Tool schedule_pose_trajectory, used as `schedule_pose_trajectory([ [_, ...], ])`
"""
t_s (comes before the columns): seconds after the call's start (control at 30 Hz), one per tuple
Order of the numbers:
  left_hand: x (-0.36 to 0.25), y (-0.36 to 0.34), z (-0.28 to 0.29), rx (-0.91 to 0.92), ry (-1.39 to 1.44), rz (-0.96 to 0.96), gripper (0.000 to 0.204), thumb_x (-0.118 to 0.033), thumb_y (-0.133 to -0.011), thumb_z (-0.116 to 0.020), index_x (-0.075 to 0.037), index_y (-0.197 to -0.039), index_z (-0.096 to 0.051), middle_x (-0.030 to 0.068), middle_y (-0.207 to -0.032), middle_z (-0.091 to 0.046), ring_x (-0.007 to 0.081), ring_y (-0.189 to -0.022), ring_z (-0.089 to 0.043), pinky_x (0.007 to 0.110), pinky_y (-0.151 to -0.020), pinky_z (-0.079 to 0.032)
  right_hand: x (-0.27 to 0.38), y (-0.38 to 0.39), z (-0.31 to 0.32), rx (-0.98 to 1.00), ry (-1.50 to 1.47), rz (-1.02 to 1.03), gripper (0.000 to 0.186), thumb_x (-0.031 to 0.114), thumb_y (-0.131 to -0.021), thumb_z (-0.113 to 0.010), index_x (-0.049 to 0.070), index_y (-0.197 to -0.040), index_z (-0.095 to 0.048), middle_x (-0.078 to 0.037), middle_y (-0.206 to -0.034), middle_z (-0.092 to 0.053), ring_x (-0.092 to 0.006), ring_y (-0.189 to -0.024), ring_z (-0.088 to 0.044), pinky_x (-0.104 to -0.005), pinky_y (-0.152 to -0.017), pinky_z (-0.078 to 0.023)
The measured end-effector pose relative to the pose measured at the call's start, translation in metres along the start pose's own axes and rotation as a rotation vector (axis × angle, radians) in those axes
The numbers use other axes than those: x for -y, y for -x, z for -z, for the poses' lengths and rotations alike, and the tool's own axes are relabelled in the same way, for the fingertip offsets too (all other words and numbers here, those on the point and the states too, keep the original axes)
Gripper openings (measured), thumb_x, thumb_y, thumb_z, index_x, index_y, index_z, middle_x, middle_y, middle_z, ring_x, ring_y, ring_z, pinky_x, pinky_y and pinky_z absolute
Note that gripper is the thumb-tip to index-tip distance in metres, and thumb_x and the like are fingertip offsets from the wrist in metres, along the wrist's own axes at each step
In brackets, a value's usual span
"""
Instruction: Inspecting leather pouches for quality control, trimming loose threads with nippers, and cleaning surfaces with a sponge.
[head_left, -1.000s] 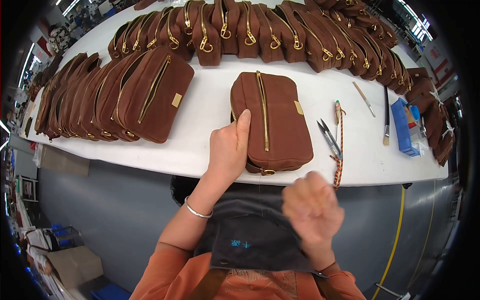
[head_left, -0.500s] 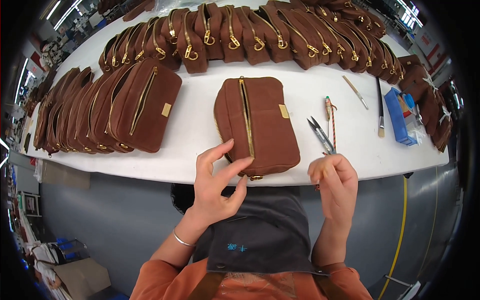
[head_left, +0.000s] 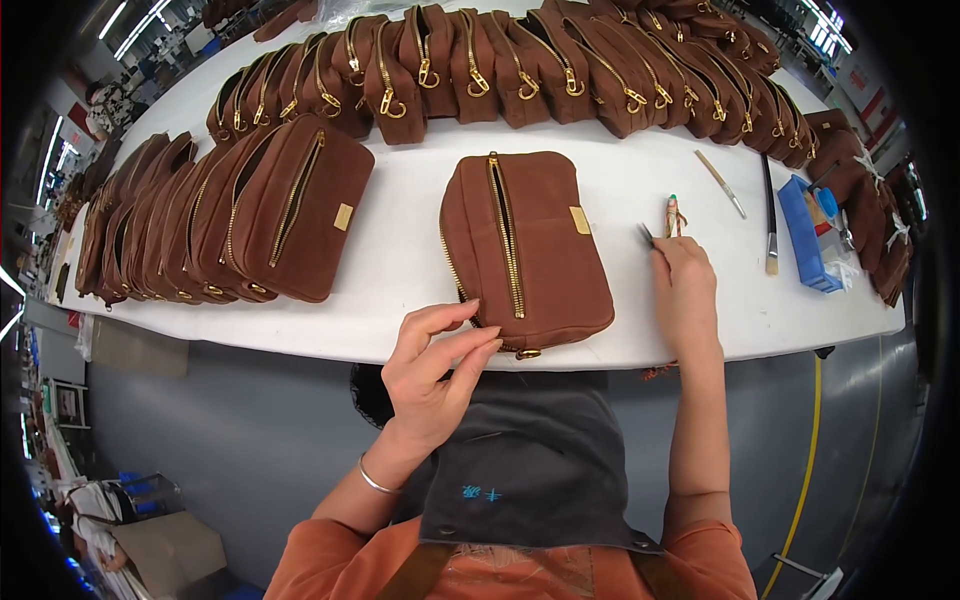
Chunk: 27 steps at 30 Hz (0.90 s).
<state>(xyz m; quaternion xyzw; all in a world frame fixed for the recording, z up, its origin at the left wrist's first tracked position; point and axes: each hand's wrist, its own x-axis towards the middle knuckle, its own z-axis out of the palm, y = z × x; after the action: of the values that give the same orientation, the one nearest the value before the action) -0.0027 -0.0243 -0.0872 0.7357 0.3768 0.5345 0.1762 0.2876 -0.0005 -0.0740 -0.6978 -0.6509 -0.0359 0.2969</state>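
A brown fabric pouch [head_left: 555, 255] with a gold zipper down its front and a small tan label lies flat before me. At its lower left corner my left hand [head_left: 432, 375] is closed in a pinch, fingertips touching the pouch's edge; what sits between them is too small to make out. A gold zipper pull [head_left: 528, 353] hangs beside those fingertips. To the right of the pouch, my right hand [head_left: 685, 295] is closed over pointed metal thread snips [head_left: 645, 235], hiding all but their tips. Just beyond it lies an awl-like tool [head_left: 672, 212] with a wrapped handle.
Similar pouches stand in a row [head_left: 470, 70] across the back and in another [head_left: 200, 225] at left. On the white table [head_left: 400, 235], a thin brush [head_left: 722, 185], a dark-handled brush [head_left: 770, 220] and a blue tray [head_left: 805, 235] of small items lie at right.
My right hand has gone forward from the table's near edge onto the thread snips. The left hand's fingers have drawn closer together at the pouch corner. The view has shifted slightly.
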Motion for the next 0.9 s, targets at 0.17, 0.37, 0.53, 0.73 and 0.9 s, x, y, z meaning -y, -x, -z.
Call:
schedule_pose_trajectory([
  [0.17,-0.006,0.004,-0.001,-0.017,0.045,0.098,0.016,0.001,-0.082,-0.077,-0.003,-0.097,-0.074,0.0124,-0.120,-0.062,0.0194,-0.095,-0.065,0.031,-0.080,-0.055,-0.002,0.000,0.008,-0.112,-0.124,-0.037,0.016,0.002,-0.097,-0.054,-0.006,-0.108,-0.063,-0.020,-0.088,-0.065,-0.0334,-0.073,-0.064,-0.0400,-0.071,-0.053],
  [0.37,-0.010,0.007,-0.001,0.012,0.096,0.144,0.009,0.000,-0.088,-0.072,0.000,-0.096,-0.069,0.0174,-0.127,-0.057,0.0188,-0.093,-0.065,0.030,-0.081,-0.053,0.063,0.037,0.044,0.145,-0.640,-0.230,0.019,0.002,-0.098,-0.057,-0.002,-0.115,-0.063,-0.014,-0.083,-0.063,-0.0223,-0.068,-0.060,-0.0282,-0.066,-0.049],
  [0.53,-0.015,0.007,-0.005,0.021,0.196,0.202,0.006,-0.005,-0.091,-0.070,-0.001,-0.095,-0.068,0.0205,-0.132,-0.054,0.0228,-0.111,-0.060,0.032,-0.091,-0.050,0.087,0.063,0.035,0.236,-0.705,0.099,0.030,0.002,-0.091,-0.067,0.001,-0.120,-0.063,-0.012,-0.096,-0.064,-0.0213,-0.068,-0.061,-0.0284,-0.062,-0.051],
  [0.73,-0.015,0.008,-0.003,0.041,0.297,0.265,0.009,-0.008,-0.094,-0.068,0.000,-0.096,-0.067,0.0214,-0.135,-0.051,0.0269,-0.125,-0.051,0.036,-0.100,-0.044,0.100,0.077,0.019,0.184,-0.499,0.165,0.044,0.008,-0.085,-0.076,0.007,-0.126,-0.061,-0.009,-0.105,-0.057,-0.0224,-0.069,-0.064,-0.0344,-0.055,-0.052],
  [0.9,-0.014,0.010,-0.004,0.045,0.309,0.271,0.010,-0.010,-0.094,-0.068,-0.001,-0.096,-0.067,0.0213,-0.135,-0.051,0.0275,-0.125,-0.050,0.037,-0.102,-0.042,0.104,0.077,0.014,0.107,-0.470,0.203,0.042,0.007,-0.084,-0.076,0.004,-0.123,-0.061,-0.009,-0.103,-0.057,-0.0219,-0.067,-0.063,-0.0337,-0.051,-0.050],
])
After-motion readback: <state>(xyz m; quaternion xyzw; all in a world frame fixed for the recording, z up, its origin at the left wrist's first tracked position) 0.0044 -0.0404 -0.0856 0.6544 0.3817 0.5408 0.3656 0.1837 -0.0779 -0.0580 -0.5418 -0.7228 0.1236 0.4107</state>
